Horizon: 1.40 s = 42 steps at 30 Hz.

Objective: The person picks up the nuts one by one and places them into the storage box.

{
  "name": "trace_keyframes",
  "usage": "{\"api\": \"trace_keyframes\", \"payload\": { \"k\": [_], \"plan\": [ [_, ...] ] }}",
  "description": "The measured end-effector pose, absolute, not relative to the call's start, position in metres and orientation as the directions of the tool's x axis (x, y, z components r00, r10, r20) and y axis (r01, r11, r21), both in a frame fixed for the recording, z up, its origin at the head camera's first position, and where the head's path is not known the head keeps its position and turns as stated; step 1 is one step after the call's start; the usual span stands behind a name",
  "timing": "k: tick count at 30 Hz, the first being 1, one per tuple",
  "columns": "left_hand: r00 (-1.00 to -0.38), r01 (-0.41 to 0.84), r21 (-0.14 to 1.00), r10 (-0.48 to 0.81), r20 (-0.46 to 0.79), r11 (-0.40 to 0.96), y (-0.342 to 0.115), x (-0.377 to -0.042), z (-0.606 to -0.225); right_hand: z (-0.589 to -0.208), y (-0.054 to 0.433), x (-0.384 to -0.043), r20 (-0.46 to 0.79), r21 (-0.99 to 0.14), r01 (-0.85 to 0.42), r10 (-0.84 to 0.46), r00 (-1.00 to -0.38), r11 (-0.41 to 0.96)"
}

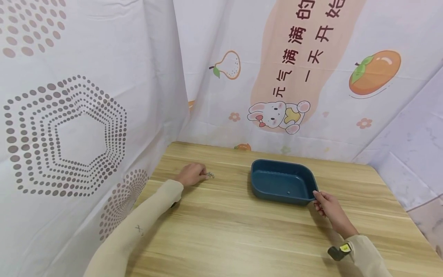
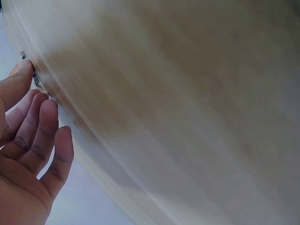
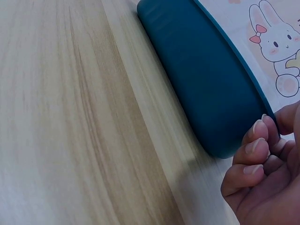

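My left hand (image 1: 192,174) is low over the table at the left, its fingertips right at a small pile of metal nuts (image 1: 210,175). In the left wrist view the thumb (image 2: 21,82) and bent fingers of that hand come close around a few of the small metal pieces (image 2: 36,80); I cannot tell whether one is pinched. At the right, my right hand (image 1: 330,211) grips the near right corner of a dark teal rectangular box (image 1: 277,198), thumb over the rim and fingers curled outside. One small nut (image 1: 288,192) lies on the box floor.
The wood-grain table (image 1: 221,238) carries both the pile and the box. A white curtain (image 1: 159,77) with dotted patterns hangs along the left side. Behind the table is a printed cloth (image 1: 214,104) with a rabbit and fruit.
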<state>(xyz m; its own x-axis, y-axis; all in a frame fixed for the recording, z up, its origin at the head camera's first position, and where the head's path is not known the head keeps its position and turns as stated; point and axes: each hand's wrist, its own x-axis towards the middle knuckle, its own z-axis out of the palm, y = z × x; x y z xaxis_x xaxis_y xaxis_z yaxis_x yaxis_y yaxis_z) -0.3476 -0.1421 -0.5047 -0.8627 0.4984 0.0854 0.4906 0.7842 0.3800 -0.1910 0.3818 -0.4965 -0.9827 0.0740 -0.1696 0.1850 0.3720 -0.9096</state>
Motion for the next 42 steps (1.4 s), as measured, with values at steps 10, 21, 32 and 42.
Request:
{"api": "trace_keyframes", "payload": {
  "k": [10,21,32,42],
  "plan": [
    [-0.858,0.494,0.379,0.509,0.067,0.782,-0.135,-0.347,-0.502,-0.496,0.382,-0.190,-0.157,-0.910,0.174,0.074,-0.985,0.377],
    [-0.870,0.474,0.363,0.490,0.052,0.802,-0.131,-0.345,-0.499,-0.495,0.381,-0.189,-0.133,-0.914,0.146,0.060,-0.989,0.378],
    [-0.867,0.481,0.320,0.496,0.040,0.816,-0.135,-0.346,-0.493,-0.493,0.380,-0.189,-0.147,-0.914,0.155,0.050,-0.988,0.374],
    [-0.822,0.570,0.188,0.557,0.121,0.800,-0.138,-0.341,-0.499,-0.497,0.382,-0.190,-0.159,-0.911,0.167,0.054,-0.986,0.377]
  ]
}}
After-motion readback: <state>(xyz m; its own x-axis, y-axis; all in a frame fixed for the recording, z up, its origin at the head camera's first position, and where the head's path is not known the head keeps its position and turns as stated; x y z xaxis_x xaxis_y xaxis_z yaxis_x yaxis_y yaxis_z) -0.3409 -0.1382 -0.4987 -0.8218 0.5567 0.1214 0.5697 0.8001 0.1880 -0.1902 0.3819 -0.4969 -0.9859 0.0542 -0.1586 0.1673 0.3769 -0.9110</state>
